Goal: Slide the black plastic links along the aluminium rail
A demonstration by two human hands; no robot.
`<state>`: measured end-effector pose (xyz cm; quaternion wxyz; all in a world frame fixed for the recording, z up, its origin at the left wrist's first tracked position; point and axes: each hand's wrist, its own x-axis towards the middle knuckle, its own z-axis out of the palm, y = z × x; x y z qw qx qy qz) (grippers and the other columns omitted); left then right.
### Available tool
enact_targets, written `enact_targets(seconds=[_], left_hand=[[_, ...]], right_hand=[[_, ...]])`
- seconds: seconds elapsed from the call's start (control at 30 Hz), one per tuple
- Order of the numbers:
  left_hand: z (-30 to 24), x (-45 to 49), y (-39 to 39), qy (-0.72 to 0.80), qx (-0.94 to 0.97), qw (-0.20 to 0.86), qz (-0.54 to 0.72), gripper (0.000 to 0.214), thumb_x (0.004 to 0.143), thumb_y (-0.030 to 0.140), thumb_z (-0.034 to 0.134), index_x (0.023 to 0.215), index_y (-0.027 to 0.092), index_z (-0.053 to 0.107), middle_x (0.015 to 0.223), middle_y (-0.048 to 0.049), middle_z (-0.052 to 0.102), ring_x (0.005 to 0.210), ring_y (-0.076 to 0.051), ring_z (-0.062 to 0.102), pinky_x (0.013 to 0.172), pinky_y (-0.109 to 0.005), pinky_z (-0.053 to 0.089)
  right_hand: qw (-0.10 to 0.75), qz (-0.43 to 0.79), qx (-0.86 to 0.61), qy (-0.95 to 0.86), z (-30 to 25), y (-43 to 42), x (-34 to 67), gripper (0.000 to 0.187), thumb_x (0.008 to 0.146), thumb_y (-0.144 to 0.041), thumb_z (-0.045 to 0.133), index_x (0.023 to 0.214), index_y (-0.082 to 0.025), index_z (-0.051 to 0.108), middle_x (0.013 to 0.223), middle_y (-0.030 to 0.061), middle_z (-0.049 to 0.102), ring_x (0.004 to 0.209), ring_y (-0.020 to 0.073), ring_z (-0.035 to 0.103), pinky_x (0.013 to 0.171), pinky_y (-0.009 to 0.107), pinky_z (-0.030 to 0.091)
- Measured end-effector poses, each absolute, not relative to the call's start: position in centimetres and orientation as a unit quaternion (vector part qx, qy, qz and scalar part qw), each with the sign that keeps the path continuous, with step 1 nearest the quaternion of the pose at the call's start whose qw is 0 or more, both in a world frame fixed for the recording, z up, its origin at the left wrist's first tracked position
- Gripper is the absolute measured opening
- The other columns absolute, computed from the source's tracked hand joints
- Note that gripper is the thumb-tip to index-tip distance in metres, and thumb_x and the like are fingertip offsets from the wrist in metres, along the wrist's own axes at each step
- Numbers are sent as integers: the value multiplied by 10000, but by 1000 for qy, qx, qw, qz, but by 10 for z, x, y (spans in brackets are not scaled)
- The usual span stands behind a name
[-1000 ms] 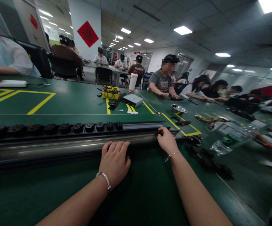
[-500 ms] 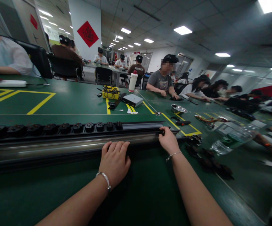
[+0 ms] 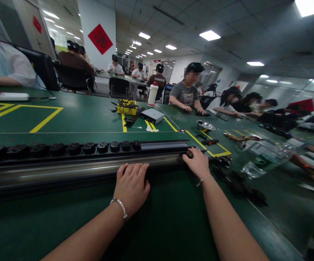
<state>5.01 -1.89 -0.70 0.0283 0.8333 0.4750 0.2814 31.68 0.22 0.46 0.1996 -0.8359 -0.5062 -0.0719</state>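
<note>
A long metal rail [image 3: 72, 169] with black edges lies across the near table from the left. Along its far side runs a black strip holding a row of black socket modules [image 3: 74, 148], and the strip's right portion [image 3: 162, 145] shows a bare grey channel. My left hand [image 3: 131, 186] lies at the rail's near edge, fingers curled over it and thumb to the right. At the rail's right end, my right hand [image 3: 198, 162] has its fingers closed around a small round black part [image 3: 189, 154], mostly hidden by them.
Loose black parts [image 3: 244, 185] and a water bottle [image 3: 263, 161] lie to the right. Beyond the rail are a metal bowl [image 3: 206, 126], a grey box [image 3: 152, 115], a yellow box with black cables [image 3: 127, 107] and a white bottle [image 3: 152, 95]. Several people sit around.
My right hand has shifted slightly and turned at the rail's end, and the black part now shows between its fingers. The left hand stays in place.
</note>
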Motion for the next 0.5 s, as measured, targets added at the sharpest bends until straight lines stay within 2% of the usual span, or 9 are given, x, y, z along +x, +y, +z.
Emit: enact_targets(seconds=[0.07,0.17,0.5], left_hand=[[-7,50,-19,474,834,26,282,374,769,248,445,1140,251,496,1079,-13,601,1035,-187,493,1001,-411,210],[-7,50,-19,474,834,27,280,373,768,249,447,1138,252,497,1077,-12,602,1033,-187,493,1001,-412,209],[-7,50,-19,478,832,29,282,381,757,245,457,1136,254,500,1074,-12,603,1030,-187,495,1004,-411,209]], right_hand=[[196,-69,-835,-509,4,0,315,487,739,-454,436,1143,-204,545,1314,60,452,1243,276,325,1012,503,201],[201,-57,-838,-504,5,-1,312,493,751,-451,428,1163,-203,536,1331,51,436,1258,268,307,1023,514,176],[248,-83,-825,-501,2,0,312,412,725,-398,478,1075,-207,583,1224,59,535,1176,253,406,989,489,222]])
